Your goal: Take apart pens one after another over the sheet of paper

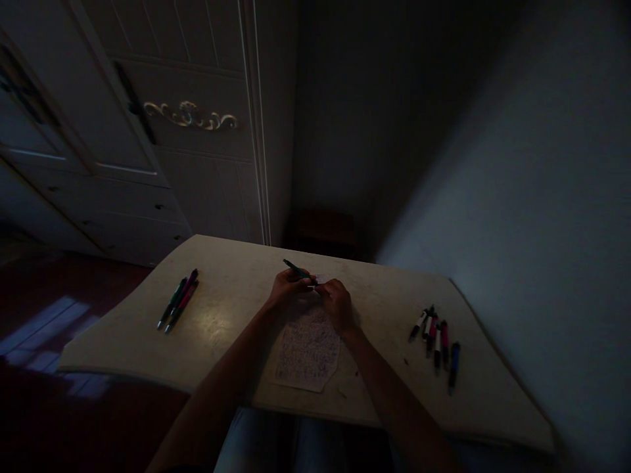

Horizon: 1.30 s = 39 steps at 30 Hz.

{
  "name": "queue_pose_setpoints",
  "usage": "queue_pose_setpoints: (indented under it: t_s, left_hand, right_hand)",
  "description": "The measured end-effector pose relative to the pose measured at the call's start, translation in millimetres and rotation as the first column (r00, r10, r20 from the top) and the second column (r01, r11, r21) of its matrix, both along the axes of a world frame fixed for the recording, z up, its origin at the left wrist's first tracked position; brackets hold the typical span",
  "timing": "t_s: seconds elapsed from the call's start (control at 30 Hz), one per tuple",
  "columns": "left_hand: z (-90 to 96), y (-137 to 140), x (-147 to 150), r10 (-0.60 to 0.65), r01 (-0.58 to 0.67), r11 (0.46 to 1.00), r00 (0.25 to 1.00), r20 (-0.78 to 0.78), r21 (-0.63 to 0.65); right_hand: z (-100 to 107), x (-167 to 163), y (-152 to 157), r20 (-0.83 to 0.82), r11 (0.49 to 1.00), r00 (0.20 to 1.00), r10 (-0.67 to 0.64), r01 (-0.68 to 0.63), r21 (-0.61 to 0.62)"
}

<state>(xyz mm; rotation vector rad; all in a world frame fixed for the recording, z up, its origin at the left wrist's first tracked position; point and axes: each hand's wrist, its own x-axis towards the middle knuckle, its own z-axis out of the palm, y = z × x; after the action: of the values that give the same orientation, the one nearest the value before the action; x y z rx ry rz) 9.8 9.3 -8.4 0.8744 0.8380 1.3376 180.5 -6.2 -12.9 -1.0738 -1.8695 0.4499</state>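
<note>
Above the far edge of a scribbled sheet of paper point(308, 351), my left hand point(287, 289) is closed around a dark green pen point(296, 268). The pen slants, its upper end pointing up and left. My right hand point(338, 303) meets the left one, its fingers pinched at the pen's lower end. A small pale bit shows between the fingertips, too small and dark to make out. Ink scrawl covers most of the paper, which lies flat between my forearms.
Several pens point(180, 299) lie together on the left of the white table point(231, 263). On the right is another group of pens point(436, 335), with a blue pen point(454, 368) beside it. A wall point(542, 263) borders the right side; a wardrobe point(207, 177) stands behind.
</note>
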Motion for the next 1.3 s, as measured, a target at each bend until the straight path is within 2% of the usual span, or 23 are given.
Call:
queue_pose_setpoints:
  t_s: [0.27, 0.43, 0.63, 0.87, 1.17, 1.3]
  left_hand:
    - [13.6, -4, 5, 0.069, -0.07, 0.998, 0.975, -0.21, 0.001]
    - [13.6, -9, 7, 0.106, -0.121, 0.991, 0.965, -0.239, -0.049]
    - [14.2, -9, 5, 0.184, -0.204, 0.975, 0.961, -0.205, -0.084]
    - [12.0, -12, 3, 0.293, -0.31, 0.938, 0.948, -0.126, -0.152]
    - [13.9, -11, 5, 0.325, -0.339, 0.927, 0.939, -0.11, -0.161]
    - [15.4, -9, 5, 0.316, -0.321, 0.932, 0.947, -0.053, -0.167]
  right_hand:
    - [0, 2, -1, 0.003, 0.994, 0.996, -0.085, 0.084, 0.063]
    - [-2, 1, -8, -0.064, 0.995, 0.994, -0.094, 0.095, 0.026]
    - [-7, 0, -10, -0.162, 0.994, 0.981, -0.104, 0.096, -0.061]
    - [-16, 2, -16, -0.278, 0.951, 0.934, -0.226, 0.149, -0.271]
    - [-16, 8, -11, -0.314, 0.94, 0.928, -0.201, 0.093, -0.327]
    - [-17, 10, -9, -0.308, 0.932, 0.934, -0.179, 0.061, -0.358]
